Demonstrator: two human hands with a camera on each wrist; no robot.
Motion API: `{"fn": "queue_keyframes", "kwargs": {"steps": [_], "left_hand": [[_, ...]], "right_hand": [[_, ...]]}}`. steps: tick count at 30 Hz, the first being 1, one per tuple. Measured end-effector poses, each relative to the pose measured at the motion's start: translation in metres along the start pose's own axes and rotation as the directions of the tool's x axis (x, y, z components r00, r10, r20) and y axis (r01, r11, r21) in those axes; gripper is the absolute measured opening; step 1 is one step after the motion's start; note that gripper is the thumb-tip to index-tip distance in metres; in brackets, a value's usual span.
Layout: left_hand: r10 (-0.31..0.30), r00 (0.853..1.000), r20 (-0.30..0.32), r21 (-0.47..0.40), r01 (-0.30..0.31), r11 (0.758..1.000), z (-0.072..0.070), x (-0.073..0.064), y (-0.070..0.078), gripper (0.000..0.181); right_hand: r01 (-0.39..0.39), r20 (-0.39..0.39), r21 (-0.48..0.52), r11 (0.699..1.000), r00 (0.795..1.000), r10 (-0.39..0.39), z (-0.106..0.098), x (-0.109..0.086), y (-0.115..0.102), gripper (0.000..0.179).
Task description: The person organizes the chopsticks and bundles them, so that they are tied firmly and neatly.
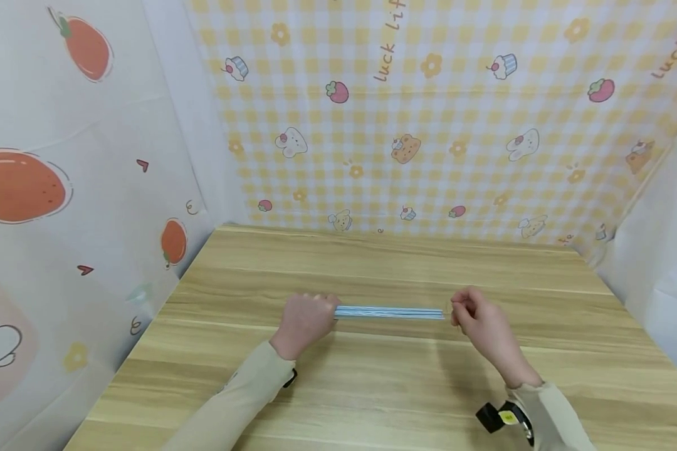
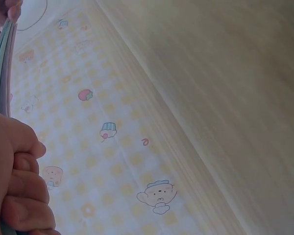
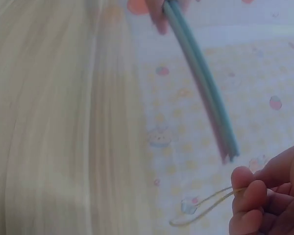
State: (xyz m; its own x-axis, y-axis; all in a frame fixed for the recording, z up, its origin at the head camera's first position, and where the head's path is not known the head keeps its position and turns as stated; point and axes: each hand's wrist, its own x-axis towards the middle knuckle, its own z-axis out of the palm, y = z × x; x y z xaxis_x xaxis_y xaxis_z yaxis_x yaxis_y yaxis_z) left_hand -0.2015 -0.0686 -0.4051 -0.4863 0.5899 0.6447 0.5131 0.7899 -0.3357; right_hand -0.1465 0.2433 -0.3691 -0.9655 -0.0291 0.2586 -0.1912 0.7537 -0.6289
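Note:
My left hand (image 1: pixel 307 321) grips one end of a bundle of thin straws (image 1: pixel 389 312), fingers curled round it above the table. The straws look pale blue in the head view and blue-green with a pinkish one in the right wrist view. Just off the bundle's free right end is my right hand (image 1: pixel 485 329). Its thumb and fingertips pinch a thin tan rubber band (image 3: pixel 201 215), whose loop hangs out from the fingers in the right wrist view. The band is not round the straws. The part of the bundle inside the left fist is hidden.
A wood-grain table (image 1: pixel 383 388) lies under both hands. Behind it hangs a yellow checked cloth (image 1: pixel 429 125) with cartoon prints, and a white fruit-print cloth (image 1: pixel 107 188) stands along the left side. A black wrist strap and camera (image 1: pixel 502 416) sit on the right forearm.

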Motion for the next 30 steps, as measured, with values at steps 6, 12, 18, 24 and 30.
{"fn": "queue_keyframes", "kwargs": {"steps": [6,12,18,24,30], "left_hand": [[-0.002,0.999,0.047,0.031,0.0,1.0,0.001,0.001,0.002,0.045],[-0.009,0.999,0.043,0.026,0.008,1.0,0.0,0.002,0.005,0.044],[-0.021,0.996,0.087,0.02,0.019,1.0,0.003,0.003,0.007,0.04],[-0.029,0.99,0.138,0.002,0.029,1.0,0.002,0.002,0.004,0.045],[-0.056,0.988,0.146,-0.042,0.062,0.997,0.001,0.003,0.001,0.04]], "right_hand": [[0.012,0.018,0.036,0.999,1.0,-0.013,-0.003,-0.003,-0.017,0.006],[0.05,0.04,0.076,0.996,0.998,-0.053,-0.001,-0.005,-0.029,0.006],[0.056,0.065,0.161,0.985,0.996,-0.067,0.005,-0.011,-0.033,0.005],[-0.047,0.09,0.349,0.936,0.996,0.017,0.017,-0.023,-0.028,0.009],[-0.284,0.253,0.531,0.798,0.952,0.171,0.036,-0.032,-0.014,0.019]]}}
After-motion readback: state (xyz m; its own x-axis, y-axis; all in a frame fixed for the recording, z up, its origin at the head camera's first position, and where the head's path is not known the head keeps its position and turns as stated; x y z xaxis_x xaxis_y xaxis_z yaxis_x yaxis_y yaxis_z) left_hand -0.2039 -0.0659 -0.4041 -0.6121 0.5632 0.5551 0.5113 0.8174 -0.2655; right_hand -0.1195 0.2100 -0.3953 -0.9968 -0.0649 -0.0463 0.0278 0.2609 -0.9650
